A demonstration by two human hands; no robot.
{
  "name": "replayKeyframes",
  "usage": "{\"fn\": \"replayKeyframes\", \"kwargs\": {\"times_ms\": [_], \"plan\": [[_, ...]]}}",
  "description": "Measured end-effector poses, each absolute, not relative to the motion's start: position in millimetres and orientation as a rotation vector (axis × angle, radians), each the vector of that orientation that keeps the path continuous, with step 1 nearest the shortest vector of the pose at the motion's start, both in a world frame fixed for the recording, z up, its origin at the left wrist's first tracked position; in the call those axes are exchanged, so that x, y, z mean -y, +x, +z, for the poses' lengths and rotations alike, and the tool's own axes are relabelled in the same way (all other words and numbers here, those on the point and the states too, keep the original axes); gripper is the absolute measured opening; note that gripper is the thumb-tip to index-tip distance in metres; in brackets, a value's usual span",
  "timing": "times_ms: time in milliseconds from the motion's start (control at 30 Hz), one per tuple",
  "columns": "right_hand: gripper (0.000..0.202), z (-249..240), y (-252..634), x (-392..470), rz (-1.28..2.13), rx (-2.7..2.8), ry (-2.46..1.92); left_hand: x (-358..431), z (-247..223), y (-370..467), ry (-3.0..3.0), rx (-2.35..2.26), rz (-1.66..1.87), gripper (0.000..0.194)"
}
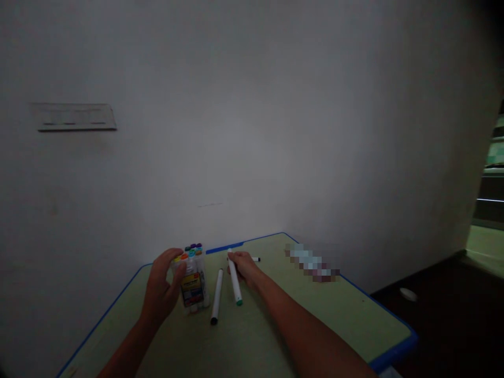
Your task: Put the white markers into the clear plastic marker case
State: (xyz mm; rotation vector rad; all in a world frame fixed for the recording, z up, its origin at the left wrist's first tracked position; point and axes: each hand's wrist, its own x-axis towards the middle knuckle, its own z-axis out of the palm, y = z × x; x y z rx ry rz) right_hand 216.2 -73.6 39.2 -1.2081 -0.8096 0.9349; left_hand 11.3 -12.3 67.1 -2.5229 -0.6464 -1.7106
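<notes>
A clear plastic case of markers point(192, 286) stands upright on the table, its coloured caps showing at the top and a dark label on its front. My left hand point(163, 281) grips the case from the left side, near its upper edge. Between the fingers of my right hand point(244, 266) is a white marker point(235, 283) with a green end pointing down toward me. A second white marker with a black end point(216, 299) lies on the table between the case and the held marker. Partly hidden behind my right hand lies another dark-ended marker point(255, 259).
The pale green table point(323, 320) has a blue edge and stands against a grey wall point(252, 131). A blurred-out item point(311, 262) lies near its right edge. On the dark floor at right is a small white object point(408, 294). A switch panel point(74, 116) is on the wall.
</notes>
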Motion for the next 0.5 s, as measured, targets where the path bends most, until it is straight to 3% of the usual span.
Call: {"fn": "replayKeyframes", "kwargs": {"times_ms": [233, 500], "plan": [[0.011, 35.1, 214.4, 73.0, 0.923, 0.829, -1.180, 15.4, 67.9, 13.1, -2.490, 0.582, -1.703, 0.027], [0.041, 36.1, 212.2, 74.9, 0.908, 0.827, -1.148, 16.8, 66.3, 12.3, -2.505, 0.599, -1.695, 0.030]]}}
